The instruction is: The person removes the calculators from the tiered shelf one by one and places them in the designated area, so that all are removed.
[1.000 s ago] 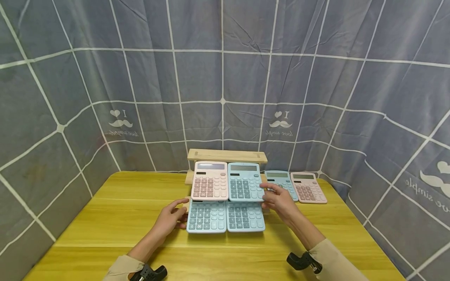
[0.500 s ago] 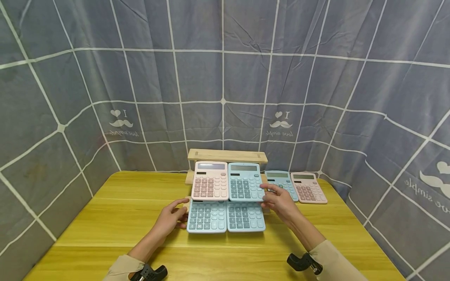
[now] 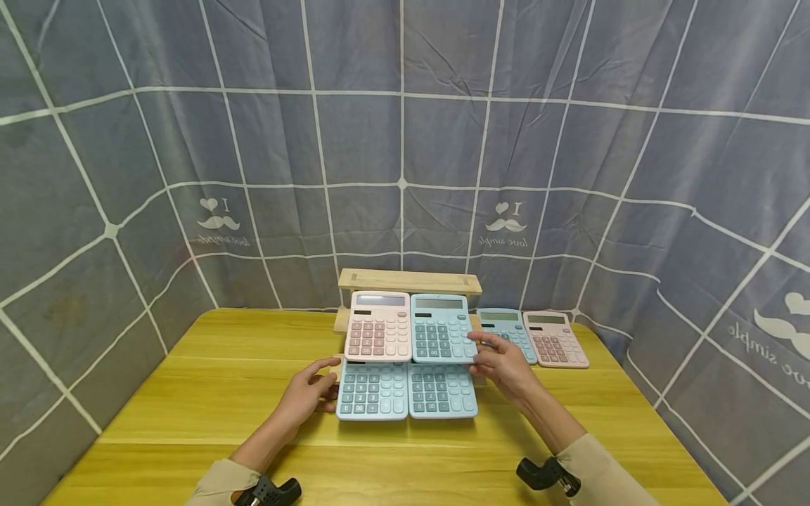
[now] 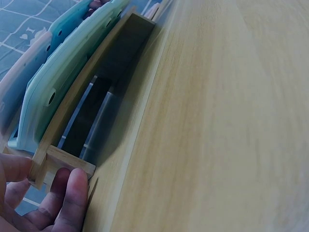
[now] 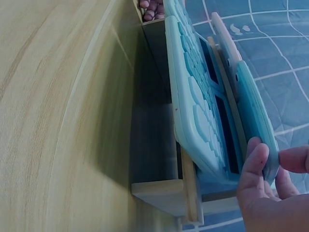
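Looks to me like the step in hand is getting the upper blue calculator (image 3: 441, 330) sitting square on the wooden rack (image 3: 410, 281), in the upper row, right beside the pink calculator (image 3: 378, 330). If it were me, I'd keep the pinch light and low on that corner, let the bottom edge find the ledge, then line its side up with the pink one before letting go. I can't tell from here whether the bottom is fully seated, so worth a check. Easy mistake would be shoving it sideways and bumping the pink one, or catching the tops of the lower left calculator (image 3: 372, 392) and lower right calculator (image 3: 443, 392), which lean in the row nearer the person. As for hands: the right hand (image 3: 506, 365) comes in from the right and pinches the lower right corner, with digits on both faces, which the right wrist view shows nicely. The left hand (image 3: 300, 400) is low on the left, thumb and fingers gripping the rack's wooden end near the table (image 3: 380, 464), which should stop the whole thing skidding. Both forearms angle in from the near side, so neither blocks the keypads much.
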Demonstrator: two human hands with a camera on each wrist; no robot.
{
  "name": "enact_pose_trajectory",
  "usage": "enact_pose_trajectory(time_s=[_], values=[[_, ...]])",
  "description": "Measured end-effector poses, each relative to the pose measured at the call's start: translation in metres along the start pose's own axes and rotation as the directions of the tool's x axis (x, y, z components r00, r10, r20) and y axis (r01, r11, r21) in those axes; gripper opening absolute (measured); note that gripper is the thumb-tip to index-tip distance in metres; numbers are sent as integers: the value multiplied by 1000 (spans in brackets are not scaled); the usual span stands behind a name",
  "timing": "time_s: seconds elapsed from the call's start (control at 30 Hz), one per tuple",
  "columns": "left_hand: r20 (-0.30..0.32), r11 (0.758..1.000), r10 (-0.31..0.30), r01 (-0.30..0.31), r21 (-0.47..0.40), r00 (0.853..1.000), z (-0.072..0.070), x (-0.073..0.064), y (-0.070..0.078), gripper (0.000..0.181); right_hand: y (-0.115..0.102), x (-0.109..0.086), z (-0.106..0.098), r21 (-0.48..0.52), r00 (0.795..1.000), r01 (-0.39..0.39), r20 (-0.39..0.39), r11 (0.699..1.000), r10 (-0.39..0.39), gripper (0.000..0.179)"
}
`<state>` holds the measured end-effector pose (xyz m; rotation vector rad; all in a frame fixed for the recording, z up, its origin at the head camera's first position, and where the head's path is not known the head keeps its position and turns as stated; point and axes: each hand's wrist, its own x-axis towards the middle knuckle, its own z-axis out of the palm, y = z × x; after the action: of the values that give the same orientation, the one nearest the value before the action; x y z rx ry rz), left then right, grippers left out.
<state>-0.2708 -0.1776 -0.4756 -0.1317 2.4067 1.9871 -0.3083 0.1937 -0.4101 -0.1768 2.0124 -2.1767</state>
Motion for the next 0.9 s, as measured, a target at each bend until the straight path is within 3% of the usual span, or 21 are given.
enact_pose_trajectory(time_s=[0.9], values=[[-5, 1000, -4, 4, -6, 1000, 0, -2, 1, 38, -7, -8, -8, 0, 1000, -8, 4, 1000, 8, 55]])
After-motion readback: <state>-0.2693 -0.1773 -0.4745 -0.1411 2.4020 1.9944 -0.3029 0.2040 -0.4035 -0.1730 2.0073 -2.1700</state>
